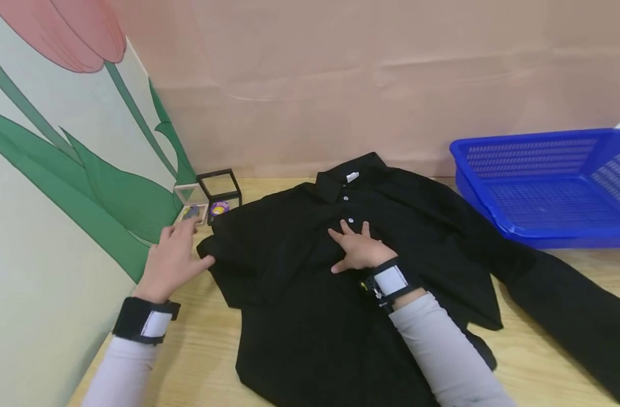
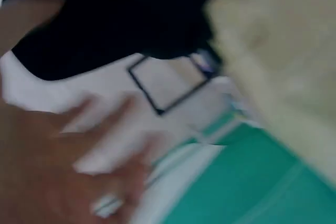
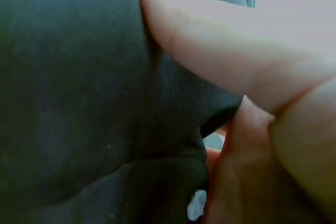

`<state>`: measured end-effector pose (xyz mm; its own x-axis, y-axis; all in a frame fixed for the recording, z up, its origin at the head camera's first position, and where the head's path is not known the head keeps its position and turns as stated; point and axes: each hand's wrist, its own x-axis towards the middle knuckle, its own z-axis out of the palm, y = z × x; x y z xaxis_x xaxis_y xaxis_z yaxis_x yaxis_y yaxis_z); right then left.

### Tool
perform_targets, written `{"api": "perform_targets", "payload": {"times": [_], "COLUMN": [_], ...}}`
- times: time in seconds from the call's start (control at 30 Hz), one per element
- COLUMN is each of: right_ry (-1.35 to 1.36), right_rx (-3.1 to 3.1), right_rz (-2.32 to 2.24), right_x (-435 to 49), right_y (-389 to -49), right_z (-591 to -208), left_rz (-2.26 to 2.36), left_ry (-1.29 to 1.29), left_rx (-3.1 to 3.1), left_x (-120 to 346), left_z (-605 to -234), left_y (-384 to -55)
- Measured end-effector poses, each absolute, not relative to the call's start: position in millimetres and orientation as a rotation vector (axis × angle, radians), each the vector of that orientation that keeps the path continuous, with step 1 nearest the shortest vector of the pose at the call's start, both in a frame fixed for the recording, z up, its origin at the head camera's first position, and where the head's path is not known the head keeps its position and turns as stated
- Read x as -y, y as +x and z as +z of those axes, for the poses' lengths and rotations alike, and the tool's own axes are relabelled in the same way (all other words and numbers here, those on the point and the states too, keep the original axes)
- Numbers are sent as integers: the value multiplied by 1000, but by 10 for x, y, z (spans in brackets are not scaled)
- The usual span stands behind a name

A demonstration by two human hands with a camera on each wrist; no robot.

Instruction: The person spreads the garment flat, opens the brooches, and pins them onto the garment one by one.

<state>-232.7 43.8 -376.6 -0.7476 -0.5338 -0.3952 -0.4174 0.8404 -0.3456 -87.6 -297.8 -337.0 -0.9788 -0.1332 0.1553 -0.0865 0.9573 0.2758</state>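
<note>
A black button-up shirt [image 1: 300, 294] lies front up on a wooden table, its collar [image 1: 351, 169] toward the back wall. My right hand [image 1: 363, 251] rests on the shirt's chest, fingers spread, just below the white buttons. The right wrist view shows the thumb [image 3: 210, 40] against the black cloth, with a white button [image 3: 197, 205] near the fingers. My left hand [image 1: 172, 263] hovers at the shirt's left edge, fingers extended and thumb near the cloth; whether it touches cannot be told. The left wrist view is blurred. One sleeve [image 1: 559, 305] stretches out to the right.
A blue plastic basket [image 1: 539, 226] stands at the back right, beside the shirt's shoulder. Two small open display boxes, one black-framed [image 1: 220, 195] and one pale [image 1: 192, 203], sit by the back left corner. A tulip-painted panel [image 1: 81, 169] borders the left side.
</note>
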Motion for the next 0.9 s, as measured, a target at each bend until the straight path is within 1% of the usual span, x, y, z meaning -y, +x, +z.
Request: {"api": "perform_targets", "payload": {"times": [0.07,0.13,0.3,0.4,0.53,0.63,0.7,0.9], "right_ry": [-702,-692,-683,-691,-687,-682,-685,-681], "right_rx": [-2526,-2524,-2537,-2535,-2517,-2518,-2525,-2537], "right_rz": [-324,-318,-310,-321,-329,-332,-330,-308], "right_x": [-435,-447,-492,-494,-485,-489,-496,-528], "right_y": [-2330,-2331,-2339,-2348,-2344,-2335,-2334,-2347], "right_z": [-3766,-3769,-3764,-3767,-3774,-3766,-3757,-3738], "left_rz": [-503,-622,-903,-898,-772,-762,-718,-398], "left_ry": [292,347,342,382,401,361,341,332], "left_rx": [3094,3188,3195,3161,3165,3129,3057,2624], "left_x": [3063,3104,2988,2883,2823,2858,2908,3080], "left_z": [-3476,-3583,-3770,-3800,-3789,-3709,-3585,-2974], "left_y": [-767,-711,-830,-923,-970,-978,-968,-826]}}
